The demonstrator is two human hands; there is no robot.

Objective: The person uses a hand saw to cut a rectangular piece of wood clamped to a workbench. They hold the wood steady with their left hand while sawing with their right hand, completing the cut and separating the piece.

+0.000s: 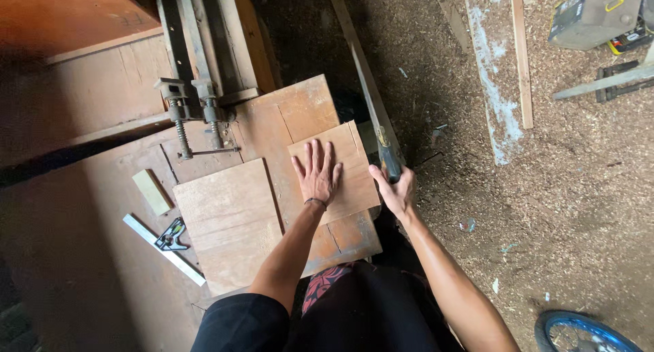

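Nearest, the left hand (317,173) lies flat with fingers spread, pressing a small square brown plywood piece (340,171) onto the reddish wooden workbench (102,188). Just beside it, the right hand (396,190) is clenched round the dark handle of a long steel handsaw (368,86) — its blade runs along the piece's right edge. Farther back stand two metal bar clamps (194,100).

Small brown plywood panel (344,171) lies flat on bench edge, pencil line across top. Handsaw (368,86) blade runs alongside its right edge, dark handle nearest.
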